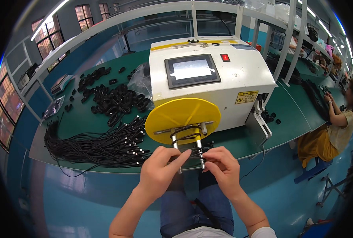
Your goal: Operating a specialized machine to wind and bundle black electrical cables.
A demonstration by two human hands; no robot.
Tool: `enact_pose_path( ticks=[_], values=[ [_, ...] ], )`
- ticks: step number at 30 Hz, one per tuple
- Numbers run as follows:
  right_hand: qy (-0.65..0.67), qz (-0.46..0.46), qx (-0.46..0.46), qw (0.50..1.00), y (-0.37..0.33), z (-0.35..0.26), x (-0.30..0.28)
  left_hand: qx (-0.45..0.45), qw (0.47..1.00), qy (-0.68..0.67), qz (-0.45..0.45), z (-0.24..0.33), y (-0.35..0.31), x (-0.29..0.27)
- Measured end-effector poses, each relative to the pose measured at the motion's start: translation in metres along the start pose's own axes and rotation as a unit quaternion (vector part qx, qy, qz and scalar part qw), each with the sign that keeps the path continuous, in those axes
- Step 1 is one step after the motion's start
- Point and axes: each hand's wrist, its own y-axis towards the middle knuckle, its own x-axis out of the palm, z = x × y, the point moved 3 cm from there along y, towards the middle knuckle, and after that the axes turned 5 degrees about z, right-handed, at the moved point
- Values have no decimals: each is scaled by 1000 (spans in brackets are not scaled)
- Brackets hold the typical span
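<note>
In front of me a white winding machine with a screen carries a yellow disc on its front. Two metal rods stick out of the disc toward me, and a black cable is looped loosely around them. My left hand is at the outer part of the left rod, thumb and fingers pinched on the cable. At the end of the right rod is my right hand, its fingers closed on the cable there. The fingers partly hide the cable between the hands.
A long bundle of straight black cables with pale ends lies left of the disc on the green table. Behind it are a heap of coiled black cables and a clear plastic bag. At the far right a person sits handling black cables.
</note>
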Motion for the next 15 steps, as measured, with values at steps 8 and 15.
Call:
enact_pose_path(
  ticks=[8,15],
  values=[
    [-190,-44,-143,970,13,-6,3,-129,981,-114,95,-10,-33,13],
    [-197,-56,-159,966,20,1,-7,-254,936,-238,57,-20,-45,15]
  ],
)
